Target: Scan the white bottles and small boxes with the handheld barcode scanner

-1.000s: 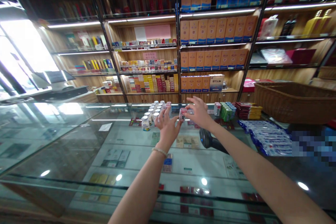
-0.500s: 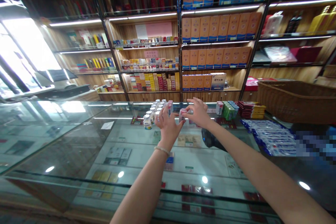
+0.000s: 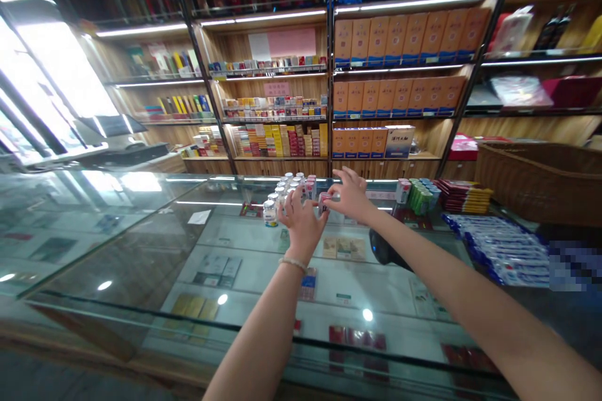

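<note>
A small pink-topped container (image 3: 324, 202) stands between my hands on the glass counter (image 3: 263, 276). My right hand (image 3: 350, 195) pinches it from the right with thumb and forefinger, the other fingers raised. My left hand (image 3: 302, 220), a pale bracelet at its wrist, is at the left of the container, thumb by its side and fingers spread. Just beyond my left hand are several white-capped bottles (image 3: 270, 213) in rows, with more pink-topped containers (image 3: 311, 186) at their right end.
Green cans (image 3: 419, 198) stand on the right, beside stacked red and yellow packets (image 3: 463, 195), blue-white packets (image 3: 501, 250) and a wicker basket (image 3: 536, 182). A black scanner (image 3: 382, 247) lies near my right forearm. Stocked shelves (image 3: 395, 67) line the back.
The view has shifted slightly. The pinched container and my hands are slightly nearer the row of pink-topped containers; my right hand keeps its pinch.
</note>
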Available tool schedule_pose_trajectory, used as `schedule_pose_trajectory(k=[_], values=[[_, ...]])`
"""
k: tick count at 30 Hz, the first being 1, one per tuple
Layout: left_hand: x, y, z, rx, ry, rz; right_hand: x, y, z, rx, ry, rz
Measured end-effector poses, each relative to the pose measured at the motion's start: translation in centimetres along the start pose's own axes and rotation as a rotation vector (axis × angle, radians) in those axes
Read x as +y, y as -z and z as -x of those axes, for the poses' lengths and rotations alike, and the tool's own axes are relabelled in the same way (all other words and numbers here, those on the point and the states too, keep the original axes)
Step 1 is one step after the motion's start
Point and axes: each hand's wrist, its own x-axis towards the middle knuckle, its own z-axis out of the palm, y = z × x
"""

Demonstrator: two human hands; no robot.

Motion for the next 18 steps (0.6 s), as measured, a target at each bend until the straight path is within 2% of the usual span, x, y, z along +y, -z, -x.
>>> schedule_pose_trajectory(k=[6, 13, 18], values=[[-1.0, 0.2, -0.4, -0.023, 0.034, -0.023, -0.5, -0.4, -1.9, -0.080, 0.053, 0.026], [-2.0, 0.0, -0.6, 0.010, 0.042, -0.053, -1.1, -1.4, -2.9, -0.093, 0.089, 0.025], [-1.6, 0.6, -0.8, -0.093, 0.098, -0.102, -0.8, -2.2, -3.4, -0.092, 0.090, 0.027]])
